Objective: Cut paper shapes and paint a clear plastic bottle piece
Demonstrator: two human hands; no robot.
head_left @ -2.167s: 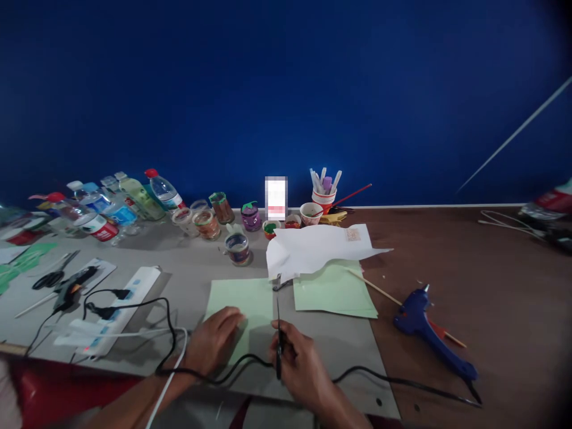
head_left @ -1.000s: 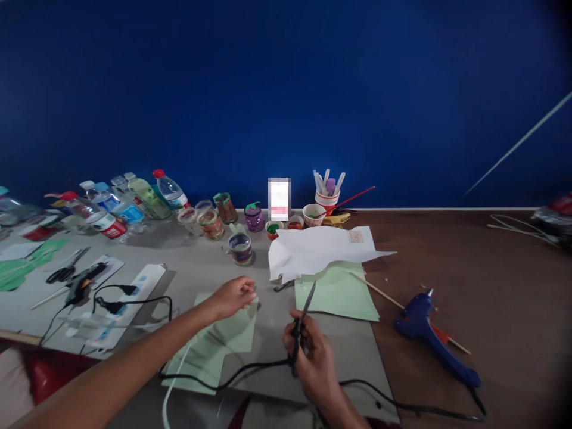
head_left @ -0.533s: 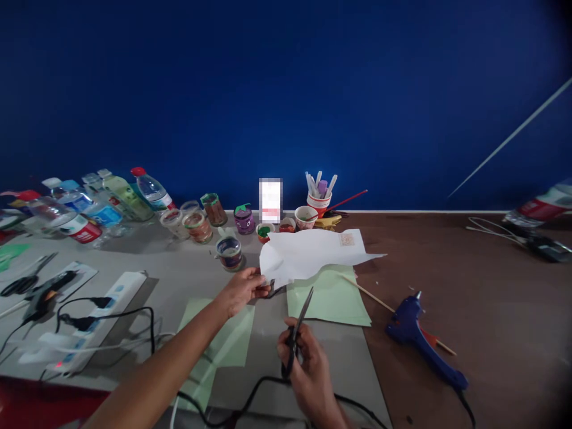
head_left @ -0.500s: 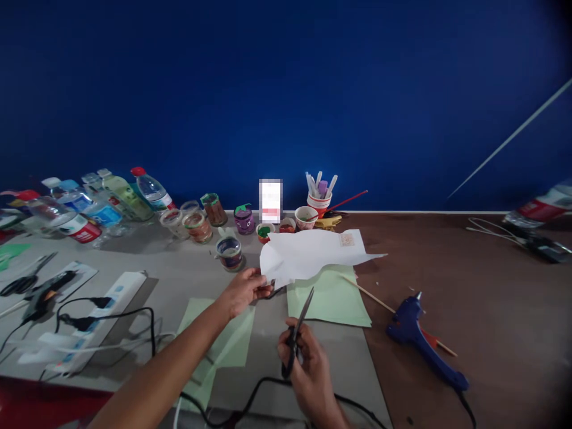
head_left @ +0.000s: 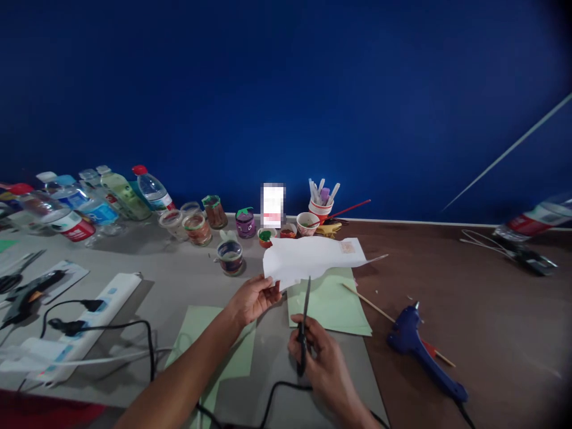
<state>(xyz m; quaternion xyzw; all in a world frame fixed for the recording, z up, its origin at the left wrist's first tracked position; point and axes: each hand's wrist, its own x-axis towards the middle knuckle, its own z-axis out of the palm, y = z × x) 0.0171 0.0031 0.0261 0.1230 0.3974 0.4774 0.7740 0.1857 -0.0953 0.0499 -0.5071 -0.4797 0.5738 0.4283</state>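
My left hand [head_left: 258,298] pinches the lower left edge of a white sheet of paper [head_left: 308,256], which has an uneven cut outline and a small printed square at its right end. In my right hand [head_left: 322,351] is a pair of black-handled scissors [head_left: 305,316], blades pointing up and away from me, the tip close to the paper's lower edge. Whether the blades touch the paper I cannot tell. Pale green sheets [head_left: 333,304] lie beneath the white paper, and another green sheet [head_left: 227,351] lies under my left forearm.
A blue glue gun [head_left: 424,351] lies at the right beside a thin wooden stick [head_left: 369,302]. A white power strip [head_left: 96,328] with cables is on the left. Bottles [head_left: 154,187], painted jars [head_left: 196,229], a purple pot [head_left: 245,223] and paper cups [head_left: 308,223] line the back.
The right hand has shifted slightly right, and the scissors have turned more upright, their tip now nearer the paper. My left hand moved a little right, still holding the sheet.
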